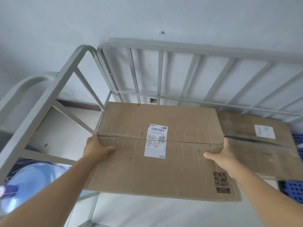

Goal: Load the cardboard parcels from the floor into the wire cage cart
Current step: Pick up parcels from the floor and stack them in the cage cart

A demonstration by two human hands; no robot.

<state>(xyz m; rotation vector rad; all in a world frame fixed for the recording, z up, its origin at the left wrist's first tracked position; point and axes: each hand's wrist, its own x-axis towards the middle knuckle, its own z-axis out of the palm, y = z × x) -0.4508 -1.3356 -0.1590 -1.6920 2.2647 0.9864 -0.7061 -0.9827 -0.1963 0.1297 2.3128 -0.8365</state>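
Centre frame: left hand point(96, 149) and right hand point(225, 155) grip parcel point(157, 169) sides, thumbs on top; grey cage cart point(164, 46) against pale wall point(147, 17).

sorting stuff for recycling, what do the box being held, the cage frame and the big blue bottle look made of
Held box: brown corrugated cardboard, matte, with creases, scuffs, and a paper shipping label across its seam.
Cage frame: probably metal tubing painted pale grey-green, smooth with a slight sheen; rounded bent corners suggest it.
Blue bottle: looks like translucent blue plastic, glossy, though it is blurred.
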